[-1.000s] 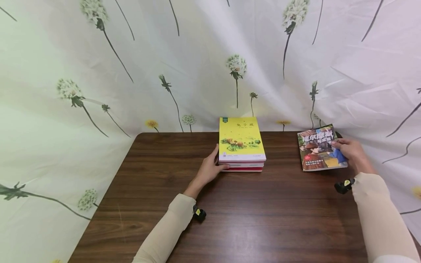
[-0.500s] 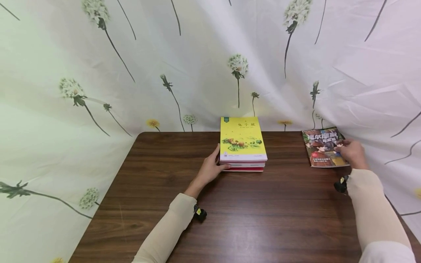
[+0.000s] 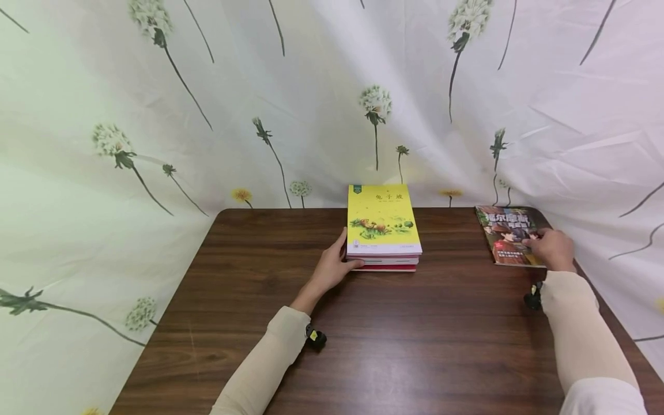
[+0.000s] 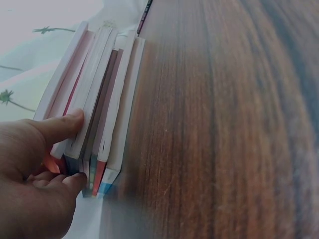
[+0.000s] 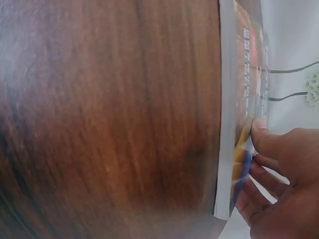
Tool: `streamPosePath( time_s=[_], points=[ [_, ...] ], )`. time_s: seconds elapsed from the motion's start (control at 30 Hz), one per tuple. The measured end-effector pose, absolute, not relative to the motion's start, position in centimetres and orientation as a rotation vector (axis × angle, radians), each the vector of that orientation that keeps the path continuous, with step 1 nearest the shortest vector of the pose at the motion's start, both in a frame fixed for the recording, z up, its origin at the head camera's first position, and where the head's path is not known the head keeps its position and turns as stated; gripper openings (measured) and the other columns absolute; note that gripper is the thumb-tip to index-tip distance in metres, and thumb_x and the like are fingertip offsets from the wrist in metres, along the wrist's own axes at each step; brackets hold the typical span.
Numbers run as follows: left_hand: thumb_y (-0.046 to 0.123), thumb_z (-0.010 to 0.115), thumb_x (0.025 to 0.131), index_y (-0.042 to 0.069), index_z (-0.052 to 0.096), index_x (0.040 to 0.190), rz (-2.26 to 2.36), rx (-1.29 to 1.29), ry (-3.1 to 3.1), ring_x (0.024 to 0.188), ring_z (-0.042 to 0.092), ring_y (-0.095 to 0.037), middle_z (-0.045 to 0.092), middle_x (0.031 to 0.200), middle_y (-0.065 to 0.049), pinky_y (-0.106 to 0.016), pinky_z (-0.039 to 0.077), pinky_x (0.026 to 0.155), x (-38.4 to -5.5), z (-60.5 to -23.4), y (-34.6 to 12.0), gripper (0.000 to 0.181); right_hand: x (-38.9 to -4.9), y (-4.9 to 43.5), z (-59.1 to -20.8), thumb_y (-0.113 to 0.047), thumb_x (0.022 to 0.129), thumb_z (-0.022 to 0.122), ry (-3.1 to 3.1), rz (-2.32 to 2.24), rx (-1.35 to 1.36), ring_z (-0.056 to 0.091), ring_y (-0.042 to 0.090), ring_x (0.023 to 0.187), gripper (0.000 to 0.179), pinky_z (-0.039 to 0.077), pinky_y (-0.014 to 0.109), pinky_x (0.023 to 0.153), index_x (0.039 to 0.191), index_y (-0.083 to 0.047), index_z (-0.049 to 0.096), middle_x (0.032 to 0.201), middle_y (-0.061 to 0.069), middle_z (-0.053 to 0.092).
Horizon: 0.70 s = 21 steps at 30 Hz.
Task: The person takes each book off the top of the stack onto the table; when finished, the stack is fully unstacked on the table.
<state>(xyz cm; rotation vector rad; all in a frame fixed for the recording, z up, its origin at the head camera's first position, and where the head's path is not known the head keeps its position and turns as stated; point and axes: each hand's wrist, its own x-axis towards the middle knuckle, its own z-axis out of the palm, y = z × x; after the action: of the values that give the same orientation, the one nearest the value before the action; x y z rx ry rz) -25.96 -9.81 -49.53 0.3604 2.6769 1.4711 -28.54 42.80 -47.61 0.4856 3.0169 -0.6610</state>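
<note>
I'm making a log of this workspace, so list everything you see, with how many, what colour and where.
Stack of books: one, yellow cover on top, pale and red edges below, near the table's far edge; exact number of books uncertain.
Separate book: one, dark multicoloured cover with pale lettering, far right corner area.
Table: one, dark brown wood grain, under the books.
Cloth: white, dandelion print, behind and beside the table; number of pieces unclear.
Wrist devices: two, black with yellow marks, one at each wrist.
Sleeves: two, cream, on both arms.
Left hand: one, bare, gripping the stack's left side.
Right hand: one, bare, holding the separate book's right side.
</note>
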Motion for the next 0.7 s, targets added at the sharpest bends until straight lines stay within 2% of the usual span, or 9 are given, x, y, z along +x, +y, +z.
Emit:
streamPosePath(
  time_s=[0.17, 0.4, 0.6, 0.7],
  points=[
    [0.024, 0.082, 0.095, 0.015, 0.013, 0.173, 1.479, 0.362, 2.674, 0.162, 0.029, -0.025, 0.025, 0.177, -0.008, -0.045, 0.04, 0.126, -25.9, -49.5, -9.8, 0.104, -28.5, 42.5, -47.9, -0.02, 0.106, 0.055, 3.064, -0.629, 0.492, 0.043, 0.064, 0.129, 0.058, 0.033, 0.067, 0.111, 0.141, 0.025, 0.045, 0.141, 0.049, 0.045],
    [0.023, 0.082, 0.096, 0.015, 0.012, 0.173, 1.478, 0.361, 2.669, 0.162, 0.028, -0.025, 0.024, 0.177, -0.008, -0.044, 0.04, 0.126, -26.0, -49.4, -9.7, 0.104, -28.5, 42.3, -47.8, -0.021, 0.106, 0.054, 3.079, -0.589, 0.493, 0.045, 0.063, 0.126, 0.056, 0.034, 0.066, 0.11, 0.139, 0.025, 0.046, 0.137, 0.05, 0.047],
    [0.023, 0.082, 0.096, 0.018, 0.012, 0.173, 1.489, 0.354, 2.656, 0.163, 0.028, -0.024, 0.024, 0.177, -0.008, -0.043, 0.039, 0.127, -25.9, -49.4, -9.8, 0.104, -28.5, 42.0, -47.5, -0.02, 0.103, 0.054, 3.136, -0.597, 0.454, 0.05, 0.061, 0.115, 0.051, 0.04, 0.068, 0.103, 0.126, 0.025, 0.055, 0.123, 0.047, 0.054],
    [0.023, 0.082, 0.096, 0.017, 0.012, 0.173, 1.487, 0.344, 2.658, 0.163, 0.026, -0.024, 0.023, 0.178, -0.008, -0.043, 0.038, 0.127, -26.0, -49.5, -9.8, 0.104, -28.7, 41.7, -47.1, -0.019, 0.103, 0.053, 3.145, -0.685, 0.432, 0.055, 0.058, 0.111, 0.047, 0.046, 0.066, 0.095, 0.121, 0.023, 0.06, 0.121, 0.044, 0.059]
  ],
)
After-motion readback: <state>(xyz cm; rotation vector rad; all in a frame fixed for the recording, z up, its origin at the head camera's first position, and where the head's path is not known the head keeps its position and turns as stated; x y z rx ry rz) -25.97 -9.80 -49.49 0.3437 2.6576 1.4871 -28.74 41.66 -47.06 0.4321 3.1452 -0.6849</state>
